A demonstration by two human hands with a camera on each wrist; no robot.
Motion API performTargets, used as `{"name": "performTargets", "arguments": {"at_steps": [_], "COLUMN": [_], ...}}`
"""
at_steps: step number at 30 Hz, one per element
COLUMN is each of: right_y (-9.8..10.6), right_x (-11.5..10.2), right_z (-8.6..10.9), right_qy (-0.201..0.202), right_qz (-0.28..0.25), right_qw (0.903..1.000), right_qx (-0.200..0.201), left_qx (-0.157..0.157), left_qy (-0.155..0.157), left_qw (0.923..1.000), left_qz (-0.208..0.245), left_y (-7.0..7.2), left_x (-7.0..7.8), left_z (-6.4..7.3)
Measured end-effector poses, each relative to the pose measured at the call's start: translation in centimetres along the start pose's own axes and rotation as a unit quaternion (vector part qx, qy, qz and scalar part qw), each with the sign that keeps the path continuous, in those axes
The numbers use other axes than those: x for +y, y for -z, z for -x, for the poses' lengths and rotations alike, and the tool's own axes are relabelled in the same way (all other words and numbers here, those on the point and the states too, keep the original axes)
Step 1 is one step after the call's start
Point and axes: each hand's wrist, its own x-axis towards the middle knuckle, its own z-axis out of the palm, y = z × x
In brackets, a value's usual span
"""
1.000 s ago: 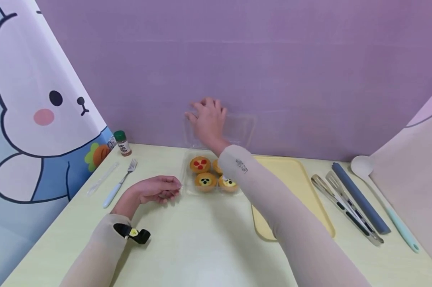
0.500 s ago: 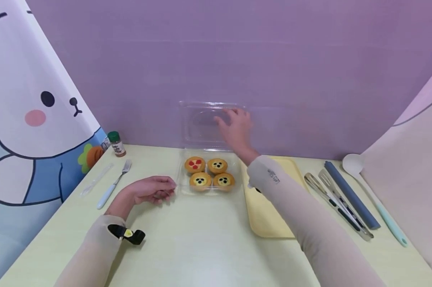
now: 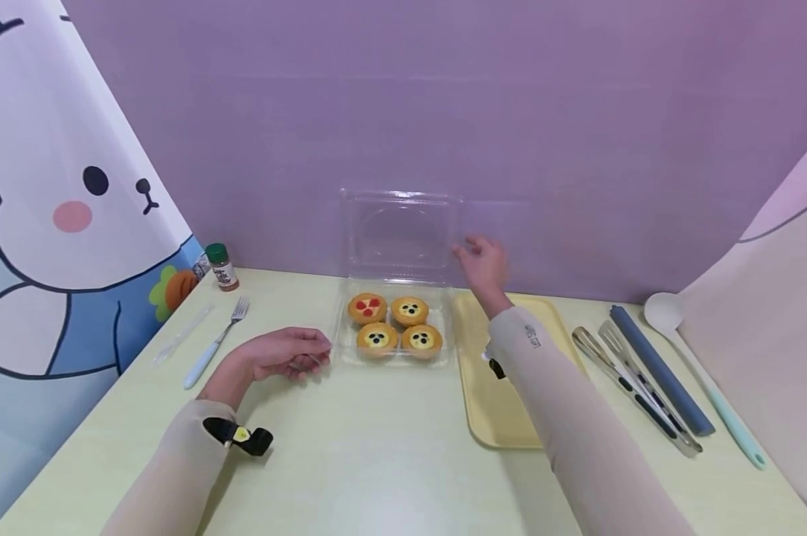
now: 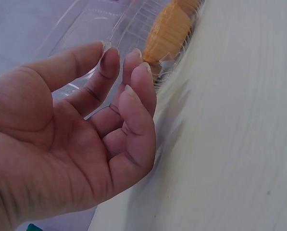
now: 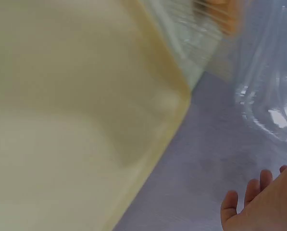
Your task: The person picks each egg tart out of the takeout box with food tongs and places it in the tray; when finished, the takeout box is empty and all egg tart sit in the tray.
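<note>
A clear plastic clamshell container (image 3: 450,339) stands on the table with its lid (image 3: 403,234) raised against the purple backdrop. Inside sit several egg tarts (image 3: 421,339), most with dark spots like little faces; one tart (image 3: 367,307) at the back left has red pieces on top. At the container's near left edge, my left hand (image 3: 289,353) pinches the plastic rim between thumb and index finger, the other fingers curled loosely, as the left wrist view (image 4: 100,120) shows. My right hand (image 3: 484,268) is raised right of the lid, over the tray's far end, fingers loosely bent and holding nothing.
A yellow tray (image 3: 497,417) lies right of the container, partly under my right forearm. Farther right are metal tongs (image 3: 634,387), a dark blue bar-shaped item (image 3: 661,370) and a ladle-like white spoon (image 3: 705,380). Leftward are a fork (image 3: 217,342), a clear plastic strip (image 3: 184,333) and a green-capped spice jar (image 3: 222,268).
My right hand has come away from the lid, moving right and down towards the tray. The lid stands upright behind the tarts. My left hand has stayed at the rim.
</note>
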Motion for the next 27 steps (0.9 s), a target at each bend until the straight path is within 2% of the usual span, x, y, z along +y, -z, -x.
{"name": "performTargets", "arguments": {"at_steps": [6, 11, 18, 27], "right_y": [-0.6, -1.1, -1.2, -1.2], "right_x": [1.3, 2.1, 2.3, 2.2], "right_z": [0.0, 0.0, 0.0, 0.1], "right_qy": [-0.04, -0.047, -0.049, -0.057], "right_qz": [-0.059, -0.068, -0.055, -0.069], "right_qw": [0.9962, 0.9932, 0.9936, 0.9922], "right_qx": [-0.05, -0.081, -0.086, -0.087], "left_qx": [0.0, 0.001, 0.002, -0.001], "left_qy": [0.007, 0.01, 0.008, 0.003], "left_qw": [1.0, 0.9999, 0.9999, 0.9999], "left_qz": [0.002, 0.005, 0.01, 0.01], "left_y": [0.0, 0.0, -0.1, 0.1], "left_x": [0.2, 0.3, 0.3, 0.1], "left_z": [0.0, 0.1, 0.0, -0.2]}}
